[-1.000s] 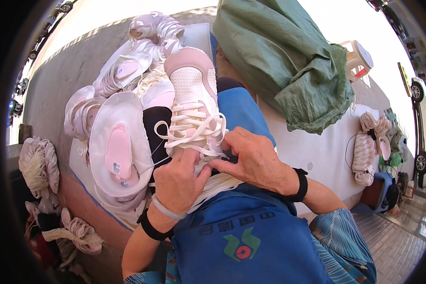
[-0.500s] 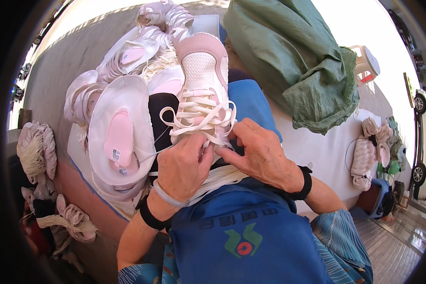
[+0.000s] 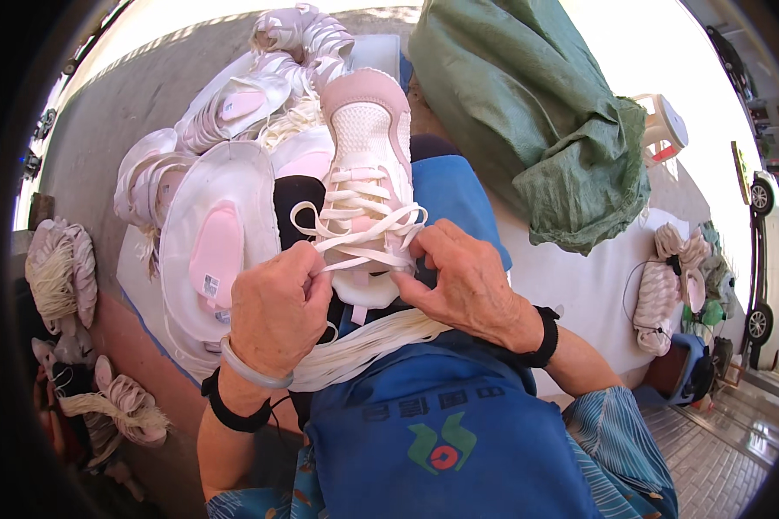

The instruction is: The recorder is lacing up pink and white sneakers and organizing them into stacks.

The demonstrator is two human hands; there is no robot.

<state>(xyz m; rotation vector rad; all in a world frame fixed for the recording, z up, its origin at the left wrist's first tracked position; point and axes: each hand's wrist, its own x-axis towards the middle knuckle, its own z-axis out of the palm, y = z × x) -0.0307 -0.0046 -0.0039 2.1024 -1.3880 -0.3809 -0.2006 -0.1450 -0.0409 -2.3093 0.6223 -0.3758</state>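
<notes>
Left hand (image 3: 279,303) has shifted left, away from the right hand (image 3: 476,281); tongue end (image 3: 365,291) now shows between. Left fingers look pinched on the white lace (image 3: 359,232); right ones curl at the edge of the shoe upper (image 3: 368,130) (grip unclear). Upper's toe-away, just beyond the blue apron (image 3: 437,406). Risk: uneven pull could snarl loose loops.

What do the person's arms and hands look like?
The left hand and right hand wear no gloves. Each wrist has a black band, and the left one also has a thin, pale bracelet. The blue sleeves have thin, light lines and leave the forearms bare.
</notes>
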